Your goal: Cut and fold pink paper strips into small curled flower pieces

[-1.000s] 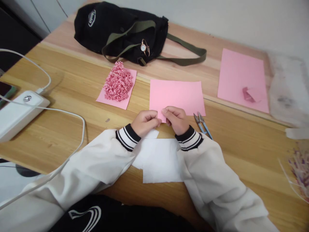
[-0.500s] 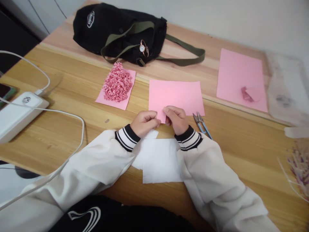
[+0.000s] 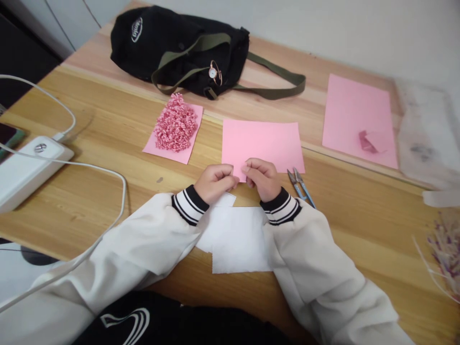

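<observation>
The thumb of the right hand [image 3: 264, 179] has dipped slightly. White paper [image 3: 240, 242] lies nearer than the pink sheet [image 3: 264, 143]; at its near edge, that hand and the left hand [image 3: 214, 183] pinch fingertips together, on what I cannot tell. Snips [image 3: 301, 184] sit by its right corner, the black bag [image 3: 161, 45] beyond it.

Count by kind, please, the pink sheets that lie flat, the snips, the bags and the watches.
Pink sheets: 3
Snips: 1
Bag: 1
Watch: 1
Total: 6
Not counted: pink paper between the hands; I cannot tell if it is separate.
</observation>
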### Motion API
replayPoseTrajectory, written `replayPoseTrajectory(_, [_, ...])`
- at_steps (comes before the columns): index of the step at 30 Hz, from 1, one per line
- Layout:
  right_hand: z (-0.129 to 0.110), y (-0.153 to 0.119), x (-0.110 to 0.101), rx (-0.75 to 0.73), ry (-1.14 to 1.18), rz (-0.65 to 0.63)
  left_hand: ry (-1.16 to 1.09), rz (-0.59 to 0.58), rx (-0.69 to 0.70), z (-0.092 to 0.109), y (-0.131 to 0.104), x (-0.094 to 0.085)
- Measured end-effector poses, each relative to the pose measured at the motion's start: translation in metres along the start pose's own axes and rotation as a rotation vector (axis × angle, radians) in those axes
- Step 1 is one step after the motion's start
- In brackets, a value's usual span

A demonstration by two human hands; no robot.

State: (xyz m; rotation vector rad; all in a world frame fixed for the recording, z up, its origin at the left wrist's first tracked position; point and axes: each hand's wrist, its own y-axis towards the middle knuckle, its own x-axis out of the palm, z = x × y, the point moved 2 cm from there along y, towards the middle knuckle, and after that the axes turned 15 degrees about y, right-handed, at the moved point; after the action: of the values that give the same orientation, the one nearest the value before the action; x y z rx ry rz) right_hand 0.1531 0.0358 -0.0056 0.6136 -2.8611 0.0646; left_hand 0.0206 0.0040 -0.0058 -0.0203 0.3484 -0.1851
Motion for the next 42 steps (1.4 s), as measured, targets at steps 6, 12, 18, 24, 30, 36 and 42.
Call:
replayPoseTrajectory(6, [-0.0003, -0.0001, 0.0, -0.019, 0.012, -0.023, -0.016, 0.016, -0.029, 0.0003, 0.0001, -0.0006])
replayPoseTrajectory(12, [-0.001, -0.0004, -0.0002, -0.05, 0.002, -0.048, -0.041, 0.037, -0.041, 0.0026, -0.0005, -0.0012])
replayPoseTrajectory(18, [-0.0007, -0.0003, 0.0005, -0.069, -0.005, -0.061, -0.068, 0.057, -0.048, 0.0028, 0.0003, -0.0009])
replayPoseTrajectory(24, [0.0005, 0.0004, 0.0009, -0.068, 0.009, -0.049, -0.085, 0.072, -0.058, 0.005, 0.0008, -0.0011])
replayPoseTrajectory(30, [0.0005, 0.0, 0.0004, -0.051, -0.002, -0.042, -0.101, 0.088, -0.068, 0.0054, 0.0008, -0.0011])
replayPoseTrajectory(36, [0.0008, 0.0006, -0.0003, 0.012, 0.069, -0.086, -0.138, 0.109, -0.095, 0.0047, 0.0002, -0.0015])
replayPoseTrajectory(42, [0.0021, 0.0012, -0.0014, 0.049, 0.12, -0.094, -0.145, 0.138, -0.095, 0.0024, 0.0004, -0.0032])
